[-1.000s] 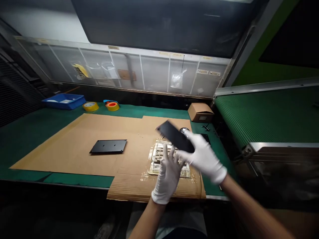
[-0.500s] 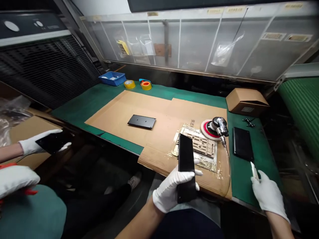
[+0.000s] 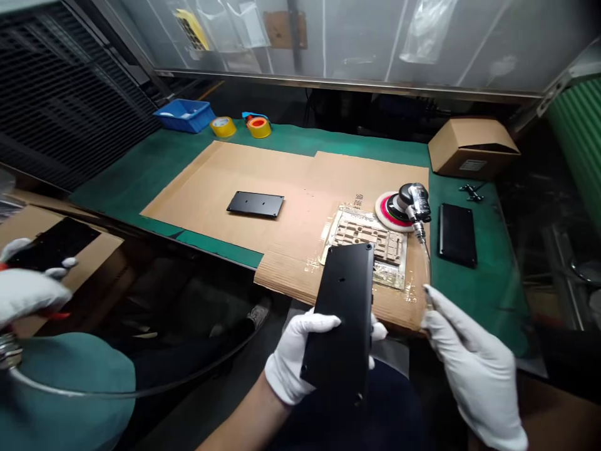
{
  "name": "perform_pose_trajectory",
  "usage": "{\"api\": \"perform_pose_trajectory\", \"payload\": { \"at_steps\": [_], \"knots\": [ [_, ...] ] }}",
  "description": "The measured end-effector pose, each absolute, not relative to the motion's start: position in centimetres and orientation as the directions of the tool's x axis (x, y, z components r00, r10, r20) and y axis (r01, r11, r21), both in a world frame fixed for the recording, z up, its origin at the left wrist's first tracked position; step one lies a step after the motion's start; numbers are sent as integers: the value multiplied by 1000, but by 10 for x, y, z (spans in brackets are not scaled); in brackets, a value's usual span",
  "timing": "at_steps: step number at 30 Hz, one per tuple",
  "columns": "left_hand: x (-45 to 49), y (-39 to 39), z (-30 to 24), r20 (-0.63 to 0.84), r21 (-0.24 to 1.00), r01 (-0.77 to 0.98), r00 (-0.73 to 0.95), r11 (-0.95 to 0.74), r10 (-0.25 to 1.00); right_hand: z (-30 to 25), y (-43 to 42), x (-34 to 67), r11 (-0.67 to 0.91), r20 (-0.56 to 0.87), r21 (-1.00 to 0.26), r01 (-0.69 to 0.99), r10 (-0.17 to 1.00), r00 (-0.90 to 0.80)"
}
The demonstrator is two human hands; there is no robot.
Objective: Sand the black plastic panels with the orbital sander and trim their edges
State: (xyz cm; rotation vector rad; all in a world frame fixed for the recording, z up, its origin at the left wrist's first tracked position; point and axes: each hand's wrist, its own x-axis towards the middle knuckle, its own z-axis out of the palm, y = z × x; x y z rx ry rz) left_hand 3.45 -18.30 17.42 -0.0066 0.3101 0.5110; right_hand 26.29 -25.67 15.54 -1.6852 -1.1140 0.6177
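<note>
My left hand (image 3: 300,357), in a white glove, grips a long black metal plate (image 3: 342,316) with small holes, tilted up over my lap. My right hand (image 3: 472,366), also gloved, is beside it near the cardboard's front edge, and its fingers pinch a slim white stick (image 3: 434,300), which is hard to tell from the glove. Behind the held plate lie a plastic-wrapped cutout template (image 3: 366,241) and an orbital sander (image 3: 406,207). Another black plate (image 3: 255,204) rests on the cardboard sheet (image 3: 291,181).
A third black plate (image 3: 457,235) lies on the green mat (image 3: 474,300). A co-worker's gloved hands (image 3: 32,275) hold a black plate (image 3: 54,244) over a cardboard box at left. Tape rolls (image 3: 223,126), a blue tray (image 3: 184,116) and a carton (image 3: 473,149) stand behind.
The view has tilted lower. My left hand has turned the plate to show its broad holed face, and my right hand has moved left, closer to it.
</note>
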Motion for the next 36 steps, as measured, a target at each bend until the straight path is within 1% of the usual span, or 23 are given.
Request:
{"api": "perform_pose_trajectory", "payload": {
  "at_steps": [2, 4, 7, 10, 14, 18, 21, 24, 27, 31, 36],
  "knots": [
    [32, -185, 175, -280, 75, -485, 828, 871, 485, 167, -250, 245, 24, 174, -911, 411, 927, 331],
    [29, -187, 175, -280, 94, -477, 830, 874, 483, 173, -244, 234, 108, 232, -898, 427, 940, 249],
    [26, -190, 175, -293, 129, -470, 823, 873, 486, 175, -237, 227, 166, 270, -891, 423, 942, 198],
    [25, -191, 173, -292, 121, -462, 829, 878, 477, 175, -233, 224, 179, 279, -895, 408, 939, 200],
    [23, -193, 170, -280, 50, -455, 848, 889, 449, 179, -234, 223, 189, 288, -895, 403, 936, 201],
    [22, -196, 165, -370, 3, -491, 809, 871, 457, 185, -243, 222, 208, 279, -899, 385, 950, 138],
    [21, -198, 162, -442, 8, -519, 765, 855, 469, 186, -251, 218, 233, 281, -903, 362, 956, 87],
    [21, -199, 161, -475, 27, -535, 736, 845, 481, 185, -256, 216, 241, 285, -903, 355, 955, 76],
    [21, -199, 161, -499, 40, -520, 730, 853, 468, 183, -257, 216, 233, 273, -904, 359, 960, 65],
    [21, -201, 159, -503, 41, -505, 735, 862, 455, 181, -255, 218, 233, 276, -898, 374, 959, 66],
    [22, -202, 161, -489, 0, -529, 740, 849, 461, 180, -254, 220, 244, 291, -883, 400, 955, 60]
  ]
}}
